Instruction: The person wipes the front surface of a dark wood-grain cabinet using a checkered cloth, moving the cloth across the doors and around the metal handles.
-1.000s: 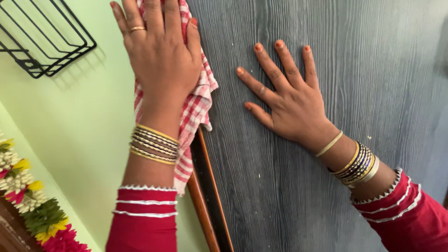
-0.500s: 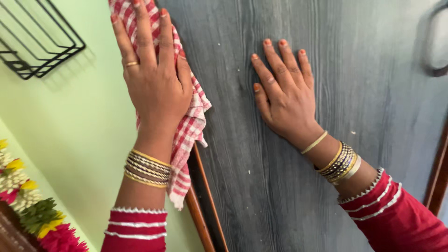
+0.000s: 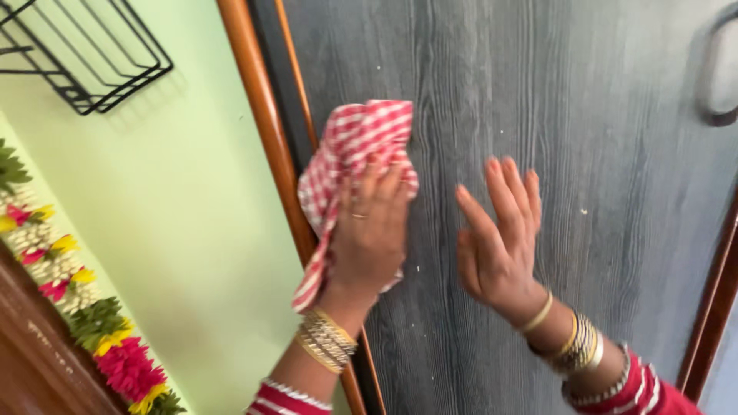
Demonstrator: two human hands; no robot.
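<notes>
My left hand [image 3: 373,234] presses a red and white checked cloth [image 3: 350,154] against a dark grey wood-grain door [image 3: 492,92], near the door's left edge. The cloth bunches above my fingers and hangs down past my wrist. To the right of it, my right hand [image 3: 500,246] is raised with fingers spread at the door's surface; I cannot tell whether the palm touches it. Both wrists carry several bangles, and red sleeves with white trim show at the bottom.
A brown wooden door frame [image 3: 257,115] runs along the door's left edge, beside a light green wall [image 3: 177,200]. A black wire rack [image 3: 84,54] hangs at the top left. A garland of coloured flowers [image 3: 92,315] lies along the lower left. A door handle [image 3: 719,73] shows at the right edge.
My left hand has carried the cloth down and to the right, off the frame onto the door face. My right hand has dropped lower and its palm has come off flat.
</notes>
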